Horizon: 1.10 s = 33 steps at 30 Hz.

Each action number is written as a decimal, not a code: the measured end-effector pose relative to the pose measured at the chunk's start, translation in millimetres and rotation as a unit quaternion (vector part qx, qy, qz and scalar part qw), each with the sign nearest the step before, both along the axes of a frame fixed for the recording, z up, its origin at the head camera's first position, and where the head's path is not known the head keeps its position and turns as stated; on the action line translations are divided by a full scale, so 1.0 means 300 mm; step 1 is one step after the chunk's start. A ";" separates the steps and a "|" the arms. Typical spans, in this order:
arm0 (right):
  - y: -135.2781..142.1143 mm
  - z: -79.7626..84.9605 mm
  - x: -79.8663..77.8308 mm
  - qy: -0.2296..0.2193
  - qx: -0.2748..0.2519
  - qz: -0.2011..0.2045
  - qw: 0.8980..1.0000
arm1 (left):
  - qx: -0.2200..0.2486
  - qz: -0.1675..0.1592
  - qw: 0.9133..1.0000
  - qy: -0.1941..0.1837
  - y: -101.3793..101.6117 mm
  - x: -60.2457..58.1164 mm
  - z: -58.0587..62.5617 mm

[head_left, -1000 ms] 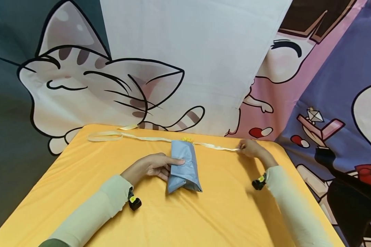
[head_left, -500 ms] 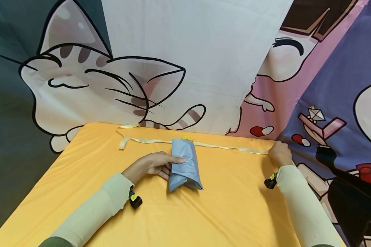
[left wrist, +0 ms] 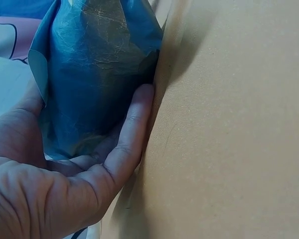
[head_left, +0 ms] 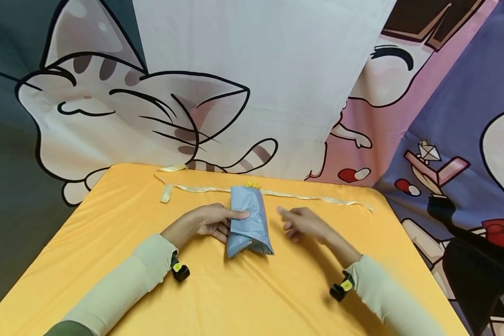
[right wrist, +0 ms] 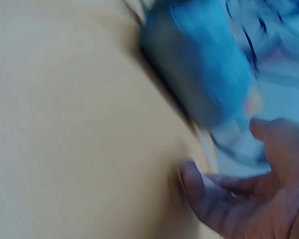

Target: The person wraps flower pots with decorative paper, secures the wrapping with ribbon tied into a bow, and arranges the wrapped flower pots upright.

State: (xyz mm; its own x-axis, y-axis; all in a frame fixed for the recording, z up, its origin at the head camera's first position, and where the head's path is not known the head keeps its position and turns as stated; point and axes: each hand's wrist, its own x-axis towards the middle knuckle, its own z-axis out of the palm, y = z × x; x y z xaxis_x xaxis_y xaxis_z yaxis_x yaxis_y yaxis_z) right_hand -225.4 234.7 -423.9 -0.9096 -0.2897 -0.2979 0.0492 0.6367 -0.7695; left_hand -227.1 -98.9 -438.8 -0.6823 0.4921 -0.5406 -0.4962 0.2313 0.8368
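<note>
1. your left hand [head_left: 212,221] grips the blue-grey packet [head_left: 250,228] near the centre of the frame – thumb over its front, fingers at its side and behind.
2. the packet's far end points to the top of the frame, with yellow flowers [head_left: 252,185] showing just past it; its near end is folded, with a gap facing you.
3. your right hand [head_left: 304,225] is released, right of centre; its fingers are loosely bent and apart from the packet. in the right wrist view the thumb and fingers stand apart, and the packet is blurred.
4. a pale yellow ribbon [head_left: 340,202] runs across the surface [head_left: 218,303] behind the packet's far end – one end lies at right, and the left part bends near the far edge, upper left of centre.
5. you wear light sleeves [head_left: 122,280], with a small black camera [head_left: 179,271] at the left wrist and a black device [head_left: 340,290] at the right one.
6. beyond the far edge hangs a printed backdrop [head_left: 252,46], with a striped cat [head_left: 88,135] at upper left.
</note>
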 end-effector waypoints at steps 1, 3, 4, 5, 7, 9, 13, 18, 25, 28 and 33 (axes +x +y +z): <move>-0.040 -0.003 0.022 -0.041 -0.033 0.021 0.998 | -0.001 0.000 1.000 0.002 -0.001 0.000 0.001; -0.096 -0.009 0.048 -0.088 -0.076 0.056 0.992 | 0.002 0.000 1.000 0.002 -0.001 0.000 0.001; -0.115 -0.011 0.055 -0.100 -0.087 0.065 0.989 | 0.006 0.001 1.000 0.001 -0.001 0.000 0.000; -0.127 -0.013 0.058 -0.111 -0.098 0.073 0.986 | 0.009 0.002 1.000 0.000 -0.001 0.001 0.000; -0.139 -0.017 0.059 -0.132 -0.120 0.077 0.981 | 0.014 0.004 1.000 -0.003 -0.001 0.004 -0.003; -0.140 -0.024 0.056 -0.153 -0.136 0.077 0.976 | 0.016 0.005 1.000 -0.002 0.000 0.010 -0.003; -0.146 -0.036 0.053 -0.166 -0.152 0.091 0.970 | 0.014 0.004 1.000 0.009 0.007 0.019 0.001; -0.165 -0.039 0.057 -0.147 -0.142 0.084 0.975 | 0.026 0.010 1.000 0.013 0.008 0.029 0.003; -0.180 -0.014 0.056 -0.105 -0.128 0.074 0.983 | 0.042 0.018 0.998 0.039 0.006 0.026 0.019; -0.185 -0.001 0.037 -0.068 -0.112 0.069 0.989 | 0.043 0.030 0.997 0.063 0.008 0.010 0.041; -0.197 0.017 -0.021 -0.012 -0.092 0.068 0.993 | 0.046 0.036 0.995 0.086 0.018 -0.045 0.069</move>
